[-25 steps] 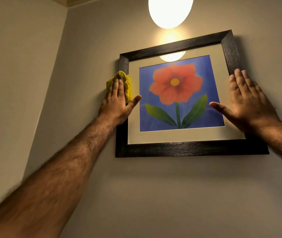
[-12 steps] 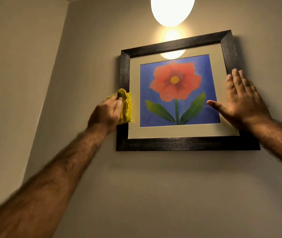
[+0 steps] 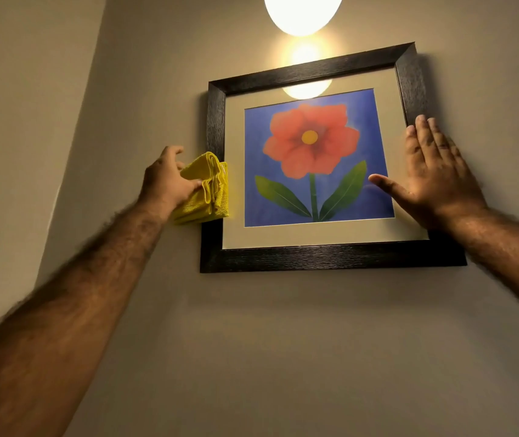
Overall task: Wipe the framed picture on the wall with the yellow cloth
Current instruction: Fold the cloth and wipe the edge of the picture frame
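On the wall hangs the framed picture point(image 3: 311, 159); his left hand point(image 3: 165, 181) grips the yellow cloth point(image 3: 204, 190) against its left edge, while his flat, spread right hand point(image 3: 431, 181) apparently steadies it.

Left hand point(image 3: 165, 181) grips folded yellow cloth point(image 3: 204, 190), pressed against left rail of dark frame point(image 3: 330, 257). Right hand point(image 3: 431, 178) flat, fingers spread, on right rail and mat. Framed picture point(image 3: 311, 159): 1 red flower, 2 green leaves, blue ground. Lit lamp point(image 3: 302, 11) above, reflected in glass. Wall point(image 3: 283, 357) beige.
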{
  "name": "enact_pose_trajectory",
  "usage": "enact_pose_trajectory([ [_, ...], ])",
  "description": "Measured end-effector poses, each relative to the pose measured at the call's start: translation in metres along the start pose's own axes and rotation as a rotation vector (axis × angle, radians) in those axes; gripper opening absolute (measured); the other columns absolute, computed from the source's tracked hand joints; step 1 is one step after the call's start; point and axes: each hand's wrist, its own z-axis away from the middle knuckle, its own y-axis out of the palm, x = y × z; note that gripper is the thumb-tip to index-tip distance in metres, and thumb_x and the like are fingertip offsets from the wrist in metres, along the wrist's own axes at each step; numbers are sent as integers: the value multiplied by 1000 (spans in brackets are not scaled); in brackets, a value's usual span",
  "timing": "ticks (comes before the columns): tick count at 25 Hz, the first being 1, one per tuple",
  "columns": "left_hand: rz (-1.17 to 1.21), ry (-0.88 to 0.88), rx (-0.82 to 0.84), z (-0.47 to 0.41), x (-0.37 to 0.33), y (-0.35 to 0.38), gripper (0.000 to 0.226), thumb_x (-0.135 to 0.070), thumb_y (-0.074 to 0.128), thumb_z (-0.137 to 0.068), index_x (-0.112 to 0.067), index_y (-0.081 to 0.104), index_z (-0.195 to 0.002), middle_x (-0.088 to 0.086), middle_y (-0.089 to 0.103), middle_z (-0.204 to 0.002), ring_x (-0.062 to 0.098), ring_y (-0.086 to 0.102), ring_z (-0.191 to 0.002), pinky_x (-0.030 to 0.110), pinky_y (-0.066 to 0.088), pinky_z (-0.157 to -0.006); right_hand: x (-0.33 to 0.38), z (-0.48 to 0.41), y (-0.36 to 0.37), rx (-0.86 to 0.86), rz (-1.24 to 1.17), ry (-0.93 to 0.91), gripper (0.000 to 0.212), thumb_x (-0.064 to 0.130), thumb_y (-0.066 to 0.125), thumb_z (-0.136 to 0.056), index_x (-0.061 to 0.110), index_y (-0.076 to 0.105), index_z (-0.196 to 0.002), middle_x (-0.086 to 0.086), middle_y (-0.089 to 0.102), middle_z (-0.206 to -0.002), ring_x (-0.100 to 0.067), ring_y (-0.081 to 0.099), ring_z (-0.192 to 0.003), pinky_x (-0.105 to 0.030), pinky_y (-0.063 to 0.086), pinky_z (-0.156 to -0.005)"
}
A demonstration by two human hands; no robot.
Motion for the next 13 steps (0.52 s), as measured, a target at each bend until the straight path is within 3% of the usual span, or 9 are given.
enact_pose_trajectory([
  [2, 130, -164, 114, -10, 1, -8, 80, -16, 88, -74, -4, 50, -143, 18, 63, -135, 34, 61, -123, 51, 53, -102, -1, 0, 0, -8, -7, -3, 114, 88, 18, -85, 4, 8, -161, -14, 3, -172, -27, 4, -160, -45, 10, -129],
  [4, 229, -257, 195, -14, -1, -13, 63, -11, 88, -72, 0, 62, -129, 20, 67, -127, 33, 64, -117, 50, 57, -93, 0, 0, 1, -9, -6, 0, 113, 87, 18, -85, 4, 8, -162, -14, 3, -172, -27, 4, -160, -45, 10, -129],
  [7, 206, -253, 233, -14, -8, -17, 42, -8, 86, -74, -1, 69, -112, 22, 71, -116, 30, 67, -102, 45, 59, -82, -1, 0, -1, 5, 8, 4, 114, 88, 18, -85, 4, 8, -162, -14, 2, -172, -27, 4, -160, -44, 9, -129],
  [13, -20, -182, 159, -1, -15, -21, 32, -16, 84, -77, -13, 68, -104, 16, 68, -116, 33, 68, -105, 52, 62, -83, 17, -4, -22, 54, -2, 38, 116, 88, 16, -84, 0, 12, -160, -19, 6, -171, -31, 7, -160, -46, 9, -129],
])
